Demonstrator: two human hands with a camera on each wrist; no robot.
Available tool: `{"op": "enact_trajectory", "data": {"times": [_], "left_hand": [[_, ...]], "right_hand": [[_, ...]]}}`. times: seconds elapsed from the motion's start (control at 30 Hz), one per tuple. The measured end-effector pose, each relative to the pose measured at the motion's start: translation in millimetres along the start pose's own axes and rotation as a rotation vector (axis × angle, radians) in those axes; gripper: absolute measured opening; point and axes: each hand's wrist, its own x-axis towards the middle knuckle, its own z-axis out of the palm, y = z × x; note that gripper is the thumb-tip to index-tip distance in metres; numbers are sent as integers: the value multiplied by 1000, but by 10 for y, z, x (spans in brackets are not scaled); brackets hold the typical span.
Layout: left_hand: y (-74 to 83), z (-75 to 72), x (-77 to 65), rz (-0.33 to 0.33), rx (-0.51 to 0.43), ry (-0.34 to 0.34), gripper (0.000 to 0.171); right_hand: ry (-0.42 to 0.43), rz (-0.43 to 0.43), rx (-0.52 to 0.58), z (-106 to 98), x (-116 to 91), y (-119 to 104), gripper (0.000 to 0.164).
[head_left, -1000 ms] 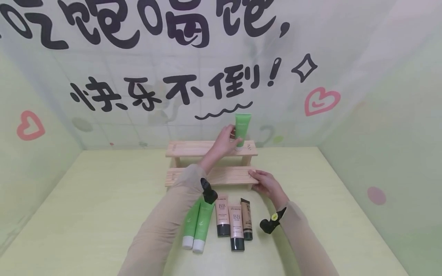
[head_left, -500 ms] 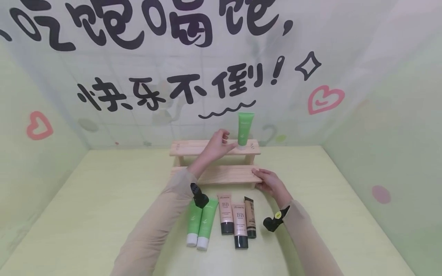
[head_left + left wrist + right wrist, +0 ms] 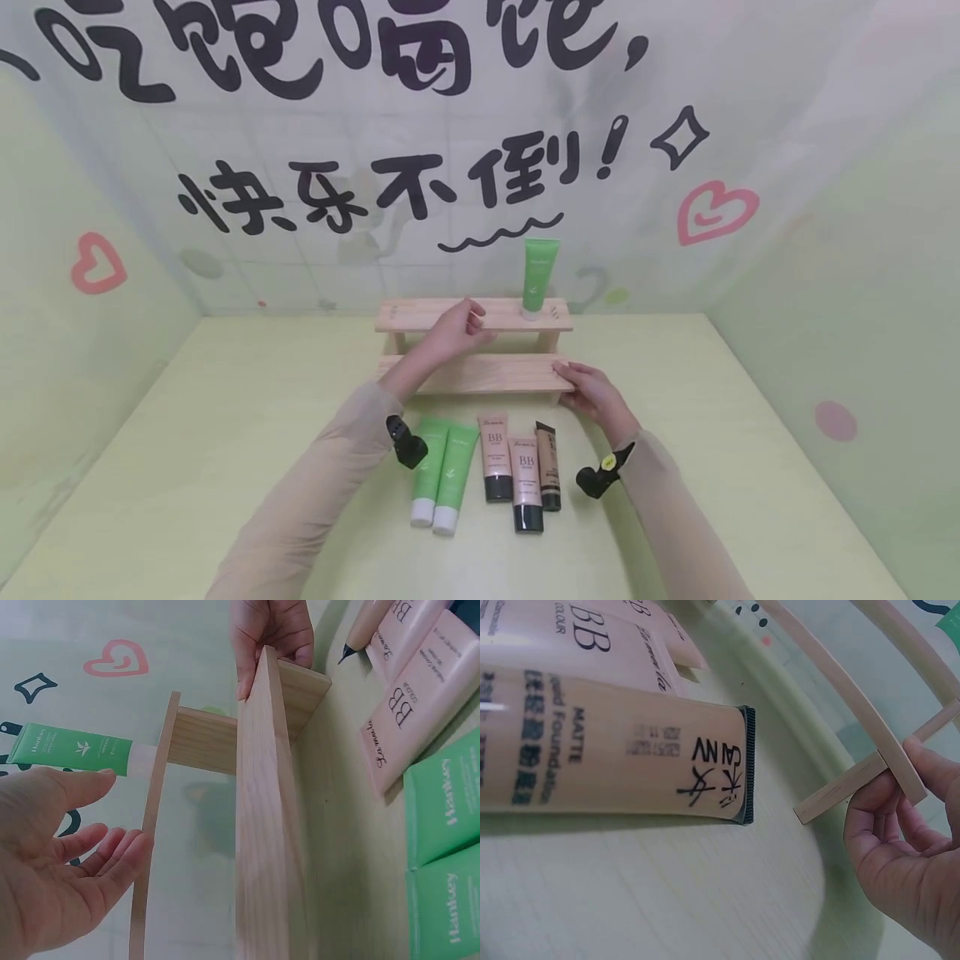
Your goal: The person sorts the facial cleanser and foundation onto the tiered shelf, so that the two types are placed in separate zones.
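Observation:
A green tube (image 3: 539,279) stands upright on its white cap near the right end of the upper step of a two-step wooden rack (image 3: 480,375). My left hand (image 3: 454,328) is in front of the upper step, left of that tube, fingers loosely bent around nothing. In the left wrist view the green tube (image 3: 75,750) shows beyond the thumb, apart from it. My right hand (image 3: 596,393) pinches the right end of the lower step, thumb on top and fingers underneath. The right wrist view shows this hand (image 3: 907,832) on the board's end.
On the table in front of the rack lie two green tubes (image 3: 456,479) with white caps. Beside them are two pink BB cream tubes (image 3: 527,479) and a tan foundation tube (image 3: 548,467), black caps toward me. A printed wall (image 3: 330,275) stands behind the rack.
My left hand has let go of the green tube, leaving it standing on the upper step, and drawn back left and down. The right hand keeps its grip on the rack.

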Motion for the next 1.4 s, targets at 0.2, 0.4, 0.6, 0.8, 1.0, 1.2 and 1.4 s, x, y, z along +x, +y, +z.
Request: {"op": "enact_trajectory", "data": {"times": [0.2, 0.4, 0.6, 0.8, 1.0, 1.2, 1.4], "left_hand": [[-126, -20, -149, 11, 18, -23, 44], [-245, -73, -338, 36, 40, -68, 39], [-361, -135, -519, 36, 83, -137, 38], [-458, -144, -653, 18, 156, -196, 36], [-591, -139, -763, 14, 167, -214, 36], [-758, -154, -901, -47, 148, -197, 37], [-859, -160, -1021, -156, 134, -204, 39]], "right_hand": [[11, 17, -28, -5, 11, -12, 59], [2, 10, -24, -3, 26, -6, 58], [-2, 12, -30, 16, 40, -5, 59], [-3, 20, -24, 5, 18, -6, 59], [-5, 23, -7, 11, 5, -18, 59], [8, 29, -14, 23, 2, -17, 59], [10, 28, -35, 11, -2, -30, 60]]}}
